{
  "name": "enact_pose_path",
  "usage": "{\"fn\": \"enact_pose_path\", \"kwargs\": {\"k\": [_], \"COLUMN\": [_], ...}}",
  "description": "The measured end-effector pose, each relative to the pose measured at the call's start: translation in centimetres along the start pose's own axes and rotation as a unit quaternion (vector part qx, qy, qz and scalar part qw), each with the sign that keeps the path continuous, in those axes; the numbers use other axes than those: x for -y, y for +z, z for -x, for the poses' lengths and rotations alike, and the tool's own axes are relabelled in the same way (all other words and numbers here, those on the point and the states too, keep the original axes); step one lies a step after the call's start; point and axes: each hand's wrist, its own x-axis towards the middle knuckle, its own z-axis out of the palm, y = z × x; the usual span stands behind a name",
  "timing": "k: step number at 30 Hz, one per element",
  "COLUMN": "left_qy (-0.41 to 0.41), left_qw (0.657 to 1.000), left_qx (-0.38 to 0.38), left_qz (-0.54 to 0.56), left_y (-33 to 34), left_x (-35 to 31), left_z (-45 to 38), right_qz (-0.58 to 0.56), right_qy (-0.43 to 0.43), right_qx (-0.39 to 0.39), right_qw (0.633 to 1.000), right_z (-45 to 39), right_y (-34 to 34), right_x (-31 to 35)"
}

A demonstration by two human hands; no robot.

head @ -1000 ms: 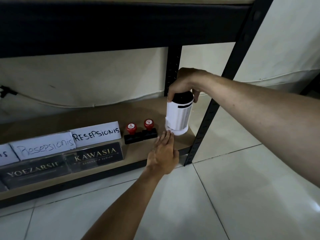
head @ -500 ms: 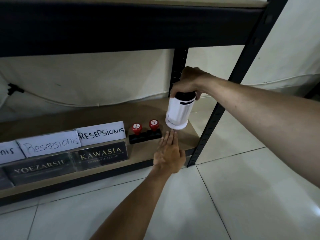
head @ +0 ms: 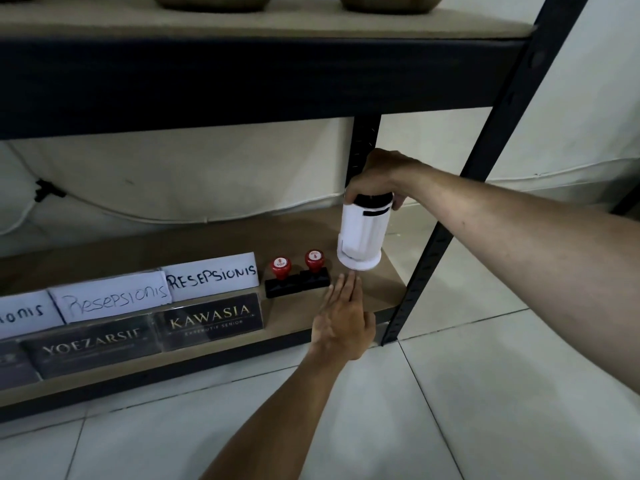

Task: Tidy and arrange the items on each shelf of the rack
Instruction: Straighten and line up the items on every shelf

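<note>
White canister point(head: 362, 237) with black cap: gripped from above at the cap by right hand point(head: 377, 176), fingers curled; tilted, base at right end of lower shelf point(head: 388, 289). Left hand point(head: 343, 323): flat, fingers straight, holding nothing, fingertips just before canister base, beside two red-knobbed stamps point(head: 298, 275)

Head view, forward and down, close to the bottom shelf point(head: 145, 244); edges perhaps wide-angle bowed

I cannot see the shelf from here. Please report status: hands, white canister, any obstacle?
Right hand grips white canister by its black top, tilted at bottom shelf. Left hand open, flat before it. Two red-knobbed stamps close beside.
</note>
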Motion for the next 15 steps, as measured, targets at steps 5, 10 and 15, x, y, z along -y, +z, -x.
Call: {"fn": "enact_pose_path", "kwargs": {"k": [5, 10, 15], "left_qy": [-0.003, 0.016, -0.037], "left_qw": [0.999, 0.994, 0.983], "left_qx": [0.027, 0.012, -0.108], "left_qz": [0.023, 0.105, 0.141], "left_y": [-1.1, -6.6, -15.2], "left_x": [-0.4, 0.8, 5.0], "left_z": [0.7, 1.1, 2.2], "right_qz": [0.015, 0.089, 0.062], "right_qy": [-0.009, -0.138, -0.295], "right_qx": [-0.007, -0.078, -0.007], "right_qw": [1.0, 0.983, 0.954], "right_z": [-0.6, -1.1, 0.9], "right_y": [0.1, 0.3, 1.2], "right_x": [-0.2, 0.0, 1.9]}}
